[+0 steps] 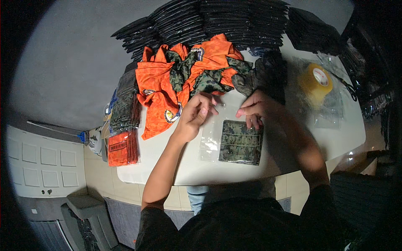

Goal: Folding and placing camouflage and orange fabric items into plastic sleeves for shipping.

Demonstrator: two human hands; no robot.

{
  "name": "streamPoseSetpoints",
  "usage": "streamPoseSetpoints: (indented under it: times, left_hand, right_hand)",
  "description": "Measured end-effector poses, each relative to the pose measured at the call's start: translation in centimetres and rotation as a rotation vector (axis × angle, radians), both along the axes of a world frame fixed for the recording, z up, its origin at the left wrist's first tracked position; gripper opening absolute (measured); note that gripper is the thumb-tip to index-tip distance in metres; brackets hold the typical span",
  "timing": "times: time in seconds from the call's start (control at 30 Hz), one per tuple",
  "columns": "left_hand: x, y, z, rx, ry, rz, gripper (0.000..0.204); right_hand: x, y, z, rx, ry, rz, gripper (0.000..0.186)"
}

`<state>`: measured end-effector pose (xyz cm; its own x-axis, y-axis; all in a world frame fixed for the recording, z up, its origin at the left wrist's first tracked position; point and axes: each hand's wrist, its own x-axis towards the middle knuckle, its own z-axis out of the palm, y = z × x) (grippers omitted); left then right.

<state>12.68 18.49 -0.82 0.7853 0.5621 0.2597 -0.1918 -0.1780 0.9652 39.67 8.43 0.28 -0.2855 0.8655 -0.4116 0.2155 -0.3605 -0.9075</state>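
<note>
A folded camouflage garment (240, 144) lies in front of me inside a clear plastic bag (210, 144). The bag's loose, see-through part extends to the garment's left and above it. At the bag's upper left is my left hand (194, 115), its fingers curled around the thin plastic; its exact hold is hard to make out. My right hand (256, 108) pinches the plastic just above the garment with thumb and forefinger, while its other fingers hang over the garment's top edge. Beyond both hands lies a loose heap of orange and camouflage garments (161, 77).
Stacks of dark bagged items (209, 21) line the far edge of the white table (161, 167). On the left stand piles of bagged camouflage garments (124, 100) and bagged orange garments (123, 148). A yellowish tape roll (316, 79) rests on clear bags at right, near black-handled scissors (348, 90).
</note>
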Motion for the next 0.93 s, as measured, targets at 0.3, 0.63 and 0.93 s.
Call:
streamPoseSetpoints:
  times: [0.3, 0.63, 0.93]
  left_hand:
    - [-1.4, 1.6, 1.1, -0.049, -0.137, 0.046, 0.011]
    - [-1.2, 0.8, 1.6, 0.417, 0.238, 0.587, 0.033]
    - [-0.7, -0.2, 3.2, 0.931, 0.338, 0.747, 0.046]
  right_hand:
    - [1.0, 0.2, 1.1, 0.146, -0.019, -0.06, 0.035]
    - [-1.4, -0.3, 1.3, 0.365, -0.114, -0.352, 0.034]
    - [-4.6, -1.1, 1.0, 0.596, -0.184, -0.355, 0.027]
